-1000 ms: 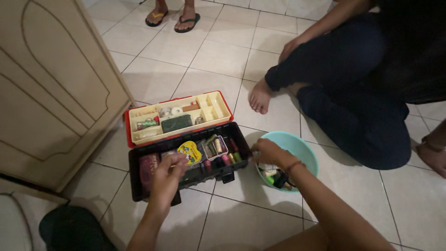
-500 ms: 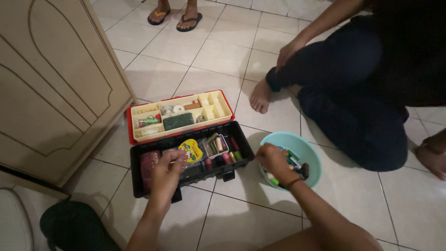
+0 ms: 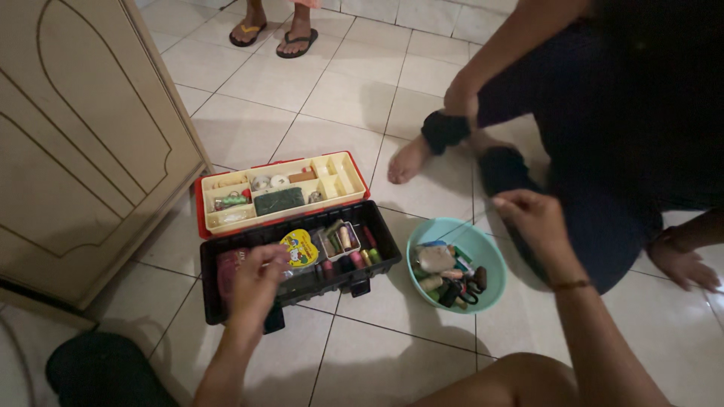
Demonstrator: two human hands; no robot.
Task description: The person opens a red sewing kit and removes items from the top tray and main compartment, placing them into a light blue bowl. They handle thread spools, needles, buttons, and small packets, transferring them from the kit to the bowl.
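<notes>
On the tiled floor beside a wooden cabinet (image 3: 83, 143), a black box (image 3: 298, 264) is laid open, its red-edged cream tray (image 3: 279, 192) propped behind so that both layers can be reached. The left hand (image 3: 255, 283) is held over the box, fingers bent around something small that cannot be made out. To the right, a teal bowl (image 3: 456, 265) of thread spools is set within easy reach. The right hand (image 3: 532, 220) is raised beyond it, thumb and fingers pinched together, perhaps on a thread.

Pale tiled floor (image 3: 354, 98) with dark grout lines. Resting directly on it: open black toolbox (image 3: 298, 265) with red-edged tray lid (image 3: 280, 190), teal bowl (image 3: 490, 264) just right of it, wooden cabinet (image 3: 83, 136) at left, seated person's bare foot (image 3: 407, 160).
</notes>
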